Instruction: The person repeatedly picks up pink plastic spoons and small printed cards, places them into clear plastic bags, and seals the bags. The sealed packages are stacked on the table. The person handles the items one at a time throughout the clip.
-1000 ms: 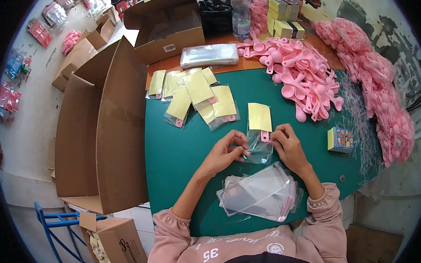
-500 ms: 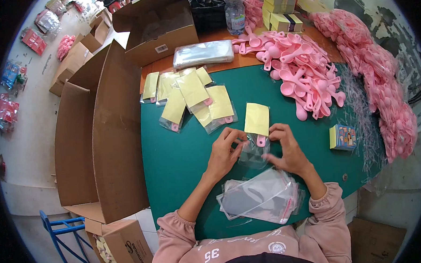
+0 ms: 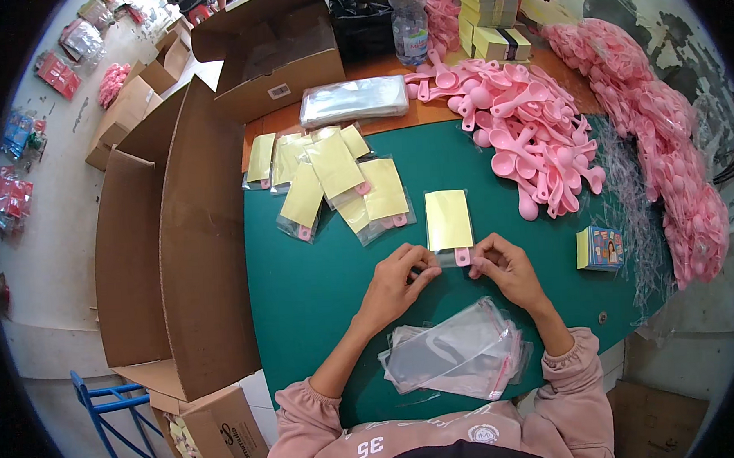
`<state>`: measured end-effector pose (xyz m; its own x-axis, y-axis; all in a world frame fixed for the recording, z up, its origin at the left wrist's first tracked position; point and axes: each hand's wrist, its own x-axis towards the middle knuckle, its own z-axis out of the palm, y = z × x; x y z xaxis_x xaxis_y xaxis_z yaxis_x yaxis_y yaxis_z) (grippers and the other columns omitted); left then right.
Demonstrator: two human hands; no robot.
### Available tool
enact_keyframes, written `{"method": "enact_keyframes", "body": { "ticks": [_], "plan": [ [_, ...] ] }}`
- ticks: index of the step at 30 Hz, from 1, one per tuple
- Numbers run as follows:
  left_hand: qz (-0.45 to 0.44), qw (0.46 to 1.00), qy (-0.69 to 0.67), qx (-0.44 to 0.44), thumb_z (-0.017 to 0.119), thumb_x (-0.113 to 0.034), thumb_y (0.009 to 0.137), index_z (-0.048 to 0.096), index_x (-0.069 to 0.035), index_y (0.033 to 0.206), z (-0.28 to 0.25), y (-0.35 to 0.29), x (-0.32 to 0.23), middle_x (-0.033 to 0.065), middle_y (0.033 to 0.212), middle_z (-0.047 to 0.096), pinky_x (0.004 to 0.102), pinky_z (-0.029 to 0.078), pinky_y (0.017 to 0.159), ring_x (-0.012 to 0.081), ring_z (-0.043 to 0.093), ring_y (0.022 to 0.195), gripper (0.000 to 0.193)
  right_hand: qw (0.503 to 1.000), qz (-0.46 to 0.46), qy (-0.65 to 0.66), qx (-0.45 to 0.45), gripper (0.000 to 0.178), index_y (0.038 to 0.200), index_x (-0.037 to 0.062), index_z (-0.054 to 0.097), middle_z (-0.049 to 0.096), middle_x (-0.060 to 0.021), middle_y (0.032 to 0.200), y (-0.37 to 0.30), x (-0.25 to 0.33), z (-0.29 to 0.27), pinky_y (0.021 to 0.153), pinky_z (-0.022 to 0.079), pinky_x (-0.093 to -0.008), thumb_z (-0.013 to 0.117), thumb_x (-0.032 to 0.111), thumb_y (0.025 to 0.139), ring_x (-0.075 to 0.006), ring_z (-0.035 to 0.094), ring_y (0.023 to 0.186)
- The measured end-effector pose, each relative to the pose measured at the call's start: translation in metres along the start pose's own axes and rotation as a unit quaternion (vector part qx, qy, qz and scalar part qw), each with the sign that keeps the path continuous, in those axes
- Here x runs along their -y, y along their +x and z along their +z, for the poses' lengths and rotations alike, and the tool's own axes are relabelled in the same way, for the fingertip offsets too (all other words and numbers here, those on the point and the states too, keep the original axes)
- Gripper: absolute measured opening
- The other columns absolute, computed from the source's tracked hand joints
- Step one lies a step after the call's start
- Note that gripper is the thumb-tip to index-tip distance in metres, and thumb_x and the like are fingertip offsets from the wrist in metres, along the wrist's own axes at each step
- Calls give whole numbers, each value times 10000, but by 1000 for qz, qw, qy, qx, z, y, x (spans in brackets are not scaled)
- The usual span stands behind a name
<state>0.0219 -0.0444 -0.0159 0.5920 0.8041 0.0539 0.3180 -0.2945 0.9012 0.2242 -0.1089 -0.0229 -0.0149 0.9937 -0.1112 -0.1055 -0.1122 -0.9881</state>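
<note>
In front of me on the green tabletop lies a clear plastic bag with a yellow card (image 3: 447, 216) in it and the pink handle of a spoon (image 3: 463, 257) showing below the card. My left hand (image 3: 400, 283) pinches the near left corner of this bag, and my right hand (image 3: 506, 270) pinches the near right corner beside the handle. Between my forearms is a loose stack of flat clear bags (image 3: 446, 352). Several filled bags with yellow cards (image 3: 334, 165) lie overlapped at the far left, pink handle ends poking out below some cards.
A heap of pink spoons (image 3: 535, 132) covers the far right, beside long bundles of bagged pink spoons (image 3: 653, 126). A small card stack (image 3: 601, 248) sits right. Clear sleeves (image 3: 353, 100), a water bottle (image 3: 410, 22) and tied card stacks (image 3: 493, 19) stand behind. Open cardboard boxes (image 3: 208, 236) flank the left.
The bag's clear mouth, spread out toward me before, is now folded back at the handle. Both hands have closed on its near corners, slightly lower in view.
</note>
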Motion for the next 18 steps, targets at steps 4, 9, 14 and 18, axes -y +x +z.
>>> {"method": "enact_keyframes", "body": {
  "ticks": [4, 9, 14, 18],
  "plan": [
    [-35, 999, -19, 6, 660, -99, 768, 578, -7, 842, 2, -1, 1, 50, 778, 575, 235, 487, 634, 121, 589, 731, 144, 1000, 9, -11, -27, 65, 837, -6, 495, 555, -32, 754, 2, -4, 3, 607, 478, -210, 550, 29, 841, -83, 576, 676],
    [-112, 987, -106, -48, 655, -96, 782, 572, 1, 821, 11, -3, -2, 27, 785, 599, 211, 480, 646, 79, 579, 721, 133, 995, 33, -29, -92, 96, 827, -8, 483, 563, -46, 708, 3, -2, 9, 530, 470, -198, 568, 35, 833, -87, 576, 593],
    [-132, 976, -147, -94, 638, -81, 795, 546, -2, 900, 18, -2, -4, 11, 755, 564, 196, 459, 646, 65, 550, 719, 161, 992, 22, -8, -123, 116, 835, -3, 460, 562, -59, 707, 4, -3, 13, 510, 466, -199, 573, 19, 825, -88, 576, 592],
    [-146, 958, -238, -70, 604, -52, 811, 530, -21, 971, 19, -3, 5, -1, 747, 531, 188, 427, 655, 58, 523, 712, 178, 993, -11, -12, -120, 109, 890, -16, 484, 568, -64, 714, 3, -6, 12, 508, 464, -200, 567, 13, 826, -86, 574, 588]
  ]
}}
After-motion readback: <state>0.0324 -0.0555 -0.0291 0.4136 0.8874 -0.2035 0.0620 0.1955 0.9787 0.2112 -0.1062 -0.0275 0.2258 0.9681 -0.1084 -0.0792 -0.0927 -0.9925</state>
